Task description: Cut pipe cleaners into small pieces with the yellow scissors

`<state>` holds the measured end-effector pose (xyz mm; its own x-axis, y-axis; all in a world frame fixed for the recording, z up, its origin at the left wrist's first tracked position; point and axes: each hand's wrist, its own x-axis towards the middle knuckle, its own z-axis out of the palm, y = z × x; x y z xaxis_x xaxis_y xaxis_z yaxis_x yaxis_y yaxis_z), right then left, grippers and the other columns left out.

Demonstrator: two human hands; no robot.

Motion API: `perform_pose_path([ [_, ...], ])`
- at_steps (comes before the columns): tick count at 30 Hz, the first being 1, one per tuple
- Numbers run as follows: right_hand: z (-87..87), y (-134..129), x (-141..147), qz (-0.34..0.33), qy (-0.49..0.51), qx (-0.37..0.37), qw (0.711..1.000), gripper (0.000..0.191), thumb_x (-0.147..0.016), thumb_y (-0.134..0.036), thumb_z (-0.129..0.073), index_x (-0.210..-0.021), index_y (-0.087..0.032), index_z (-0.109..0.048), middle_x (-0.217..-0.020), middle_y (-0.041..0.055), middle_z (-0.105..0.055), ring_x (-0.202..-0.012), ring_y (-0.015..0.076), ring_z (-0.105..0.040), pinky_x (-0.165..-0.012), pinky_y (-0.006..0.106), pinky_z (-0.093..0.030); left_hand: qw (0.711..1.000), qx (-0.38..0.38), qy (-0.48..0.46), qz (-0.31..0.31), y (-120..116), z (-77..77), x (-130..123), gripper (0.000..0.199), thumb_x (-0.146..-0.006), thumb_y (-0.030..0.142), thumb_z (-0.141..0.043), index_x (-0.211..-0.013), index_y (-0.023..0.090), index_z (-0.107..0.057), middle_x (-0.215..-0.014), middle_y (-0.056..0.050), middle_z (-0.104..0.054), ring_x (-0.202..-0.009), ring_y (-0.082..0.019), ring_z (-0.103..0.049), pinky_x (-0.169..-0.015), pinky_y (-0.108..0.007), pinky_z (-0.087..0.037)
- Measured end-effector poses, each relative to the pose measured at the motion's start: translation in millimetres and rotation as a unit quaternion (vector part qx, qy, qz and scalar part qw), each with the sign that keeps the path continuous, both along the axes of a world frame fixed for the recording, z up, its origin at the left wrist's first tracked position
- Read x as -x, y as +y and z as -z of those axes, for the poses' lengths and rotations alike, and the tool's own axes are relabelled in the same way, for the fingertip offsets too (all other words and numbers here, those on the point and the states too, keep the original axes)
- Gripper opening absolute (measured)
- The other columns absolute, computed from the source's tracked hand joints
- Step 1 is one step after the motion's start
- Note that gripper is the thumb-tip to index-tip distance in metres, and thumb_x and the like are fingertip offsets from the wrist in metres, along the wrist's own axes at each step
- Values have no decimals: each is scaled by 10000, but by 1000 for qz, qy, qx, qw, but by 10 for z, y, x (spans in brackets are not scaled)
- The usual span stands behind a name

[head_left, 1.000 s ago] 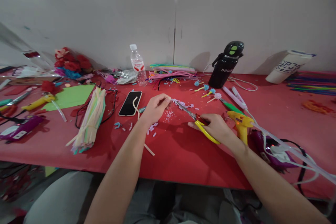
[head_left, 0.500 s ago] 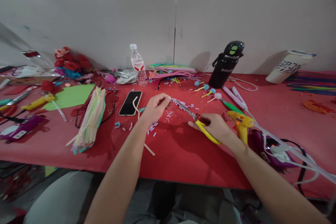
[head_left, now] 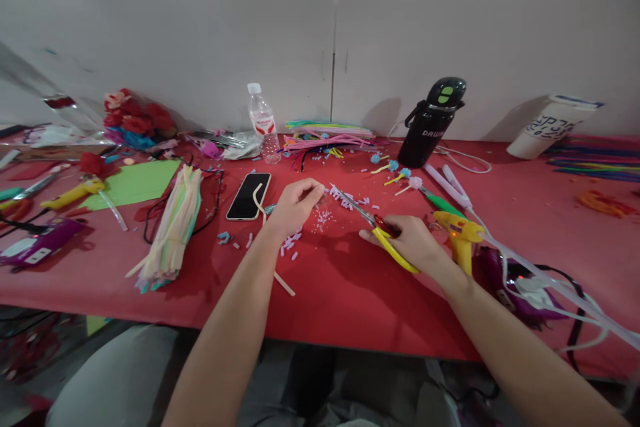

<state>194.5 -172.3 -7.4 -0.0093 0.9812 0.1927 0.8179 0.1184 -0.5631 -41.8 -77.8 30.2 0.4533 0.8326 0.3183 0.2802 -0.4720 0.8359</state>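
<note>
Scissors [head_left: 367, 216] in right hand [head_left: 411, 240], black flask [head_left: 421, 148] lettered "D…", rest blurred

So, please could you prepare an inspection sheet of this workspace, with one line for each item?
Surface: red tabletop, scattered with offcuts.
Job's things: scissors with a yellow handle; lilac snippets around the blades.
Clutter: smartphone, black flask, clear plastic bottle, yellow glue gun near the right forearm.
Left hand: pinched closed; anything held is too small to tell.
Right hand: grips the scissors.
Cables: black cord beside a purple power strip.
Surroundings: pale partition panels behind the tabletop.
</note>
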Motion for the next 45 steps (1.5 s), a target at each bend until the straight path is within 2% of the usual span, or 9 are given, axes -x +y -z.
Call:
perform_pose_path([
  [4, -29, 3, 6, 13, -4, -6, 1000, 566, -707, -644, -583, -549, -186, -291, -551, -50, -237, -538, 81, -192, -451, 223, -175, 987, 48, 148, -24, 68, -26, 282, 247, -772, 323, -498, -616, 141, -559, -547, 23, -481, -516, -84, -415, -502, -216, -291],
  [8, -58, 5, 24, 18, -4, 0, 1000, 561, -698, -645, -590, -545, -186, -306, -547, -50, -234, -533, 81, -188, -446, 218, -183, 934, 164, 318, 18, 141, 26, 626, 256, -695, 333, -528, -514, 153, -546, -480, 17, -449, -461, -94, -383, -469, -240, -254],
  [12, -49, 8, 23, 17, -6, 0, 1000, 563, -696, -634, -602, -543, -184, -299, -548, -52, -225, -533, 80, -184, -442, 214, -184, 918, 173, 354, 40, 160, 86, 685, 327, -718, 429, -519, -535, 165, -579, -511, 0, -508, -478, -111, -424, -489, -249, -280],
  [20, -41, 18, 8, 27, -4, -36, 999, 577, -702, -663, -581, -536, -187, -300, -549, -50, -229, -532, 82, -196, -444, 220, -181, 966, -24, 252, -48, 92, 66, 285, 280, -800, 385, -470, -718, 157, -611, -690, -27, -617, -627, -123, -514, -598, -233, -357],
  [23, -53, 20, 2, 25, 8, -34, 999, 573, -701, -660, -585, -548, -187, -299, -553, -49, -238, -533, 80, -205, -447, 216, -184, 970, -41, 239, -21, 73, 41, 75, 257, -818, 371, -467, -748, 171, -612, -731, -25, -633, -661, -126, -537, -630, -241, -379],
  [26, -54, 26, -13, 30, 6, -38, 999, 577, -696, -655, -590, -543, -185, -292, -550, -49, -235, -530, 78, -199, -450, 217, -180, 956, -20, 290, 38, 130, 62, -152, 150, -790, 283, -503, -811, 201, -626, -803, -25, -655, -670, -128, -561, -632, -248, -395],
  [32, -66, 31, -36, 35, 18, -32, 999, 560, -709, -636, -588, -550, -186, -295, -561, -47, -237, -537, 80, -206, -445, 216, -188, 927, -47, 372, 26, 299, 180, -549, 212, -806, 306, -535, -998, 253, -608, -1066, -40, -612, -857, -163, -589, -778, -286, -440],
  [39, -77, 35, -35, 37, 7, -35, 999, 582, -690, -653, -599, -550, -183, -284, -553, -52, -222, -540, 81, -198, -446, 210, -182, 885, -61, 460, 43, 366, 239, -738, 196, -830, 257, -486, -986, 233, -603, -1061, -69, -563, -872, -187, -579, -762, -306, -448],
  [45, -63, 42, -44, 37, 2, -49, 998, 575, -701, -668, -574, -548, -185, -302, -547, -50, -237, -539, 83, -194, -448, 217, -180, 907, -68, 414, 41, 425, 374, -731, 165, -803, 240, -516, -929, 250, -622, -1038, -51, -552, -769, -174, -581, -716, -303, -430],
])
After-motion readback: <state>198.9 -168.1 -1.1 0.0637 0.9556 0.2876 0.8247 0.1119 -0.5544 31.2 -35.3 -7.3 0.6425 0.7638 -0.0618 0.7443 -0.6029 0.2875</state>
